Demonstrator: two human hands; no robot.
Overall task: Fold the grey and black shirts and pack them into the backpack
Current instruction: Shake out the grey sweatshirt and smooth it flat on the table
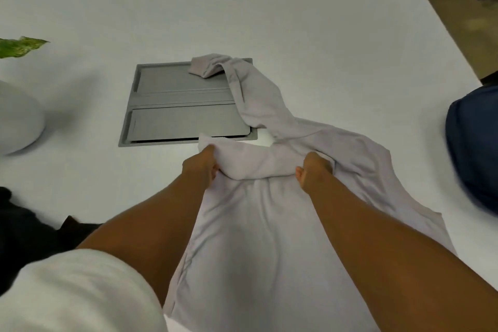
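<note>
Gripping a bunched fold of the grey shirt [269,224], both hands' fingers [208,153] sink into cloth, mostly hidden.

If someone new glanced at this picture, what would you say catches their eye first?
Probably the two hands at the centre, the left hand and right hand gripping a bunched fold of the grey shirt, whose long sleeve trails over the grey recessed panel in the white table. Next, the dark blue backpack at the right edge.

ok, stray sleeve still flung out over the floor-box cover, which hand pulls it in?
Right hand, probably. The sleeve runs off the grey shirt's right side; the left hand would cross over.
</note>
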